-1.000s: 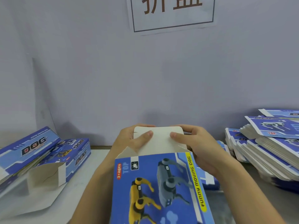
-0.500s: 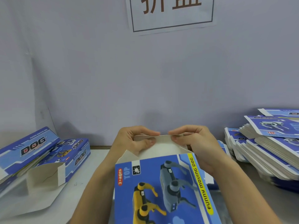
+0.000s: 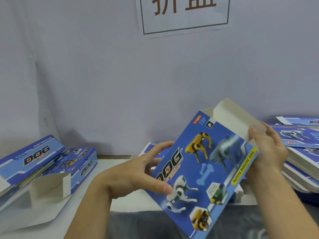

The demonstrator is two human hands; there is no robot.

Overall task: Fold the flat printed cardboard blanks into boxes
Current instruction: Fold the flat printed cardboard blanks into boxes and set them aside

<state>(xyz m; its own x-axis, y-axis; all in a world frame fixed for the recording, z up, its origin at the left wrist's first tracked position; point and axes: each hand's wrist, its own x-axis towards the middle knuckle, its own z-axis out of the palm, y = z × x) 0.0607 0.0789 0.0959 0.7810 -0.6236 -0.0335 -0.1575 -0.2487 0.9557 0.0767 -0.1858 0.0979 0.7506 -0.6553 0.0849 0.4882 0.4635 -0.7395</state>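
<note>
You are holding a blue printed box (image 3: 205, 166) up in front of you, tilted so its top end is leaning away to the right, above the white table (image 3: 120, 163). Your left hand (image 3: 138, 176) is gripping the box's left edge, thumb pressing on the printed face near the white dog picture and fingers curling behind it. Your right hand (image 3: 266, 152) is grasping the upper right corner, fingers curled round the plain grey top flap (image 3: 236, 118), which is standing open and bending back over the box mouth. A stack of flat blanks (image 3: 303, 163) is lying on the table just beyond your right hand. On the left, well apart from the box you are holding, folded boxes (image 3: 51, 166) are lying piled together, one showing an open end flap. A paper sign (image 3: 184, 14) is hanging on the wall above.
</note>
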